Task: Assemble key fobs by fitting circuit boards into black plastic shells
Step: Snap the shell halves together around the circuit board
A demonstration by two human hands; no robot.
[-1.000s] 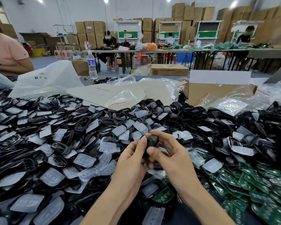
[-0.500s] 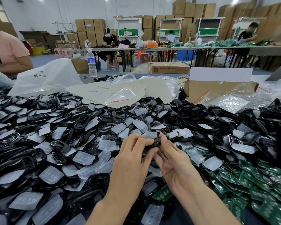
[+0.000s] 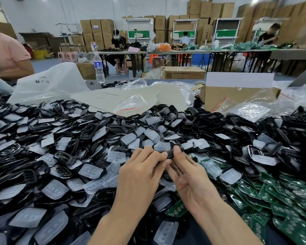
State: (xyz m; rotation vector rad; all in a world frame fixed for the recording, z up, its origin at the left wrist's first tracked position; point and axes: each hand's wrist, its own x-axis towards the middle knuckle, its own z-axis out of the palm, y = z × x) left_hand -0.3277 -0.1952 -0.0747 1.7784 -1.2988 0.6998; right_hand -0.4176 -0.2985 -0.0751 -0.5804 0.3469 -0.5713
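Left hand [image 3: 140,169], right hand [image 3: 191,177] pinch shell [image 3: 170,154]; handwriting [image 3: 42,80] illegible.

The tabletop [image 3: 90,85] is carrying a deep heap of black plastic shells [image 3: 210,119] mixed with clear button pads [image 3: 55,189], while green circuit boards [image 3: 281,200] are piling up at the right. Toward the far edge a water bottle [image 3: 99,68] is standing upright, near a white bag [image 3: 49,84], beige sheets [image 3: 113,98] and an open cardboard box [image 3: 237,98].

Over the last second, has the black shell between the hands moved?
Yes: the black shell tipped from upright to lying edge-on between the left hand and right hand, yet kept roughly its place against the cardboard box.
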